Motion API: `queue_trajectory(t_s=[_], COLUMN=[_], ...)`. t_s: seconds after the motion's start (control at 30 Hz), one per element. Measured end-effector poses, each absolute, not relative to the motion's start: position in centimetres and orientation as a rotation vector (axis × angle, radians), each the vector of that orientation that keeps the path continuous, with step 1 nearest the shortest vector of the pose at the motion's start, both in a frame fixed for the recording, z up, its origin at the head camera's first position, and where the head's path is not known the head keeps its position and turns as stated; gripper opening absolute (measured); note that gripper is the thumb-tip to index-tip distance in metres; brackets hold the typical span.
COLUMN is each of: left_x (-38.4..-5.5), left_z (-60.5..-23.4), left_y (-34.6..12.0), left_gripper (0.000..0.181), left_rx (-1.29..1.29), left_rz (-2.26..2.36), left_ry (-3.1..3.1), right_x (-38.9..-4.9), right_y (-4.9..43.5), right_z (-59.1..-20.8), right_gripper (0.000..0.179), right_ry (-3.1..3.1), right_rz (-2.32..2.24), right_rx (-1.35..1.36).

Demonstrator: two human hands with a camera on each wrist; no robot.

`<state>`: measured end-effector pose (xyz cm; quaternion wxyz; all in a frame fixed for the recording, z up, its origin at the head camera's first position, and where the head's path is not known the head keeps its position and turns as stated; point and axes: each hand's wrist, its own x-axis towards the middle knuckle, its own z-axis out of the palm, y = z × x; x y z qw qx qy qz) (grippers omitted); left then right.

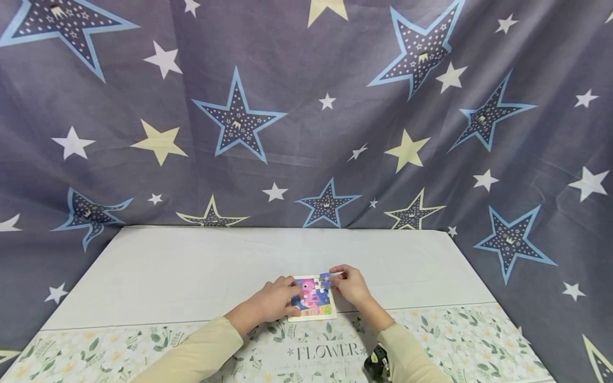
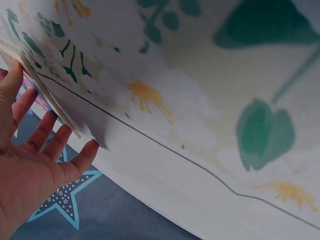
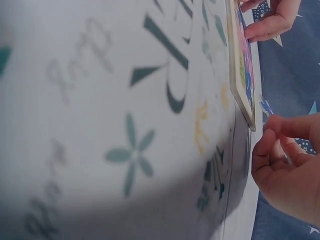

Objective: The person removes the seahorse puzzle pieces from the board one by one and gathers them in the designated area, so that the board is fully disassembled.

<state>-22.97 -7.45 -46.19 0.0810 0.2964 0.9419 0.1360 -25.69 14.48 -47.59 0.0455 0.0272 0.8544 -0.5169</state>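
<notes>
A small framed jigsaw puzzle with a pink creature on a blue ground lies on the table; pale gaps show in its upper right part. My left hand rests on its left side, fingers spread along the edge. That left hand touches the board's pale rim in the left wrist view. Over the board's upper right corner, my right hand pinches a blue jigsaw piece between thumb and index finger. In the right wrist view the piece sticks out past the fingertips, mostly hidden.
The white tabletop runs back to a grey star-patterned curtain. Along the front lies a floral mat printed with "FLOWER". A black device sits by the right wrist.
</notes>
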Motion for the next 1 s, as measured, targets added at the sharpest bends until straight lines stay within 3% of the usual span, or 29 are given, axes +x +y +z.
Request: queue_trajectory(t_s=[1.0], left_x=[-22.9], left_z=[-46.2], left_y=[-7.4], left_gripper=[0.037], left_rx=[0.891], left_rz=[0.386], left_ry=[2.831], right_x=[-25.9], right_y=[17.3], right_z=[-47.2], right_gripper=[0.022], right_ry=[2.627], right_rz=[-1.603], right_rx=[0.21])
